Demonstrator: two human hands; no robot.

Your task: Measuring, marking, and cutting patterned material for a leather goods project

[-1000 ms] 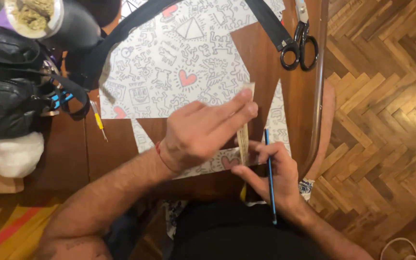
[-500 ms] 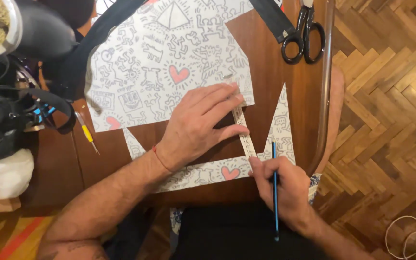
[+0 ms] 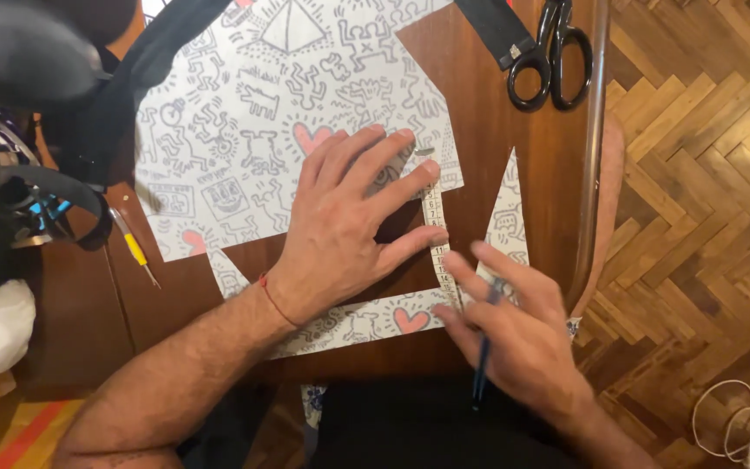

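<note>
While the left hand flattens a limp cream measuring tape on thin doodle-printed paper, the right hand pinches a blue pencil; the tape probably slips unless pressed flat.

On the table, the patterned paper lies toward ten o'clock. The left hand rests at centre, fingers pressing the ruler just at its three o'clock. The right hand, holding a pencil, sits at five o'clock. Scissors lie at one o'clock, a screwdriver at nine.
</note>
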